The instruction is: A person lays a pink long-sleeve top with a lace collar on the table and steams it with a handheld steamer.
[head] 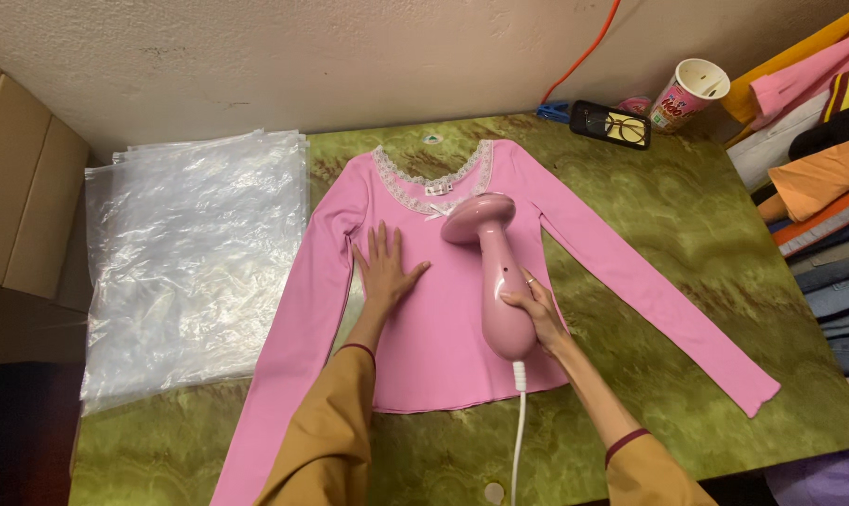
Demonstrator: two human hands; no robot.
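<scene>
Currently a pink long-sleeved top [443, 328] lies face up and flat on a green marbled table [724, 244], neckline with lace trim toward the far wall, both sleeves spread outward. The left hand [384, 267] rests palm down on the chest of the top, fingers spread, pressing the fabric flat. The right hand [535, 314] is wrapped closed around the handle of a pink handheld garment steamer [494, 272], whose head sits on or just above the fabric below the neckline; contact cannot be confirmed from this angle. A white cord [518, 422] runs from the steamer's base toward the near edge.

A stack of clear plastic bags [195, 253] lies to the left of the top. At the far right stand a paper cup [688, 94] and a dark case with spectacles [612, 124]; folded garments [818, 187] are piled at the right edge.

Risks noted: the left hand's fingertips lie near the steamer head, so drifting steam could scald them. Holding the head too long in one spot may mark the knit or the lace. The cord could drag across and rumple the hem
</scene>
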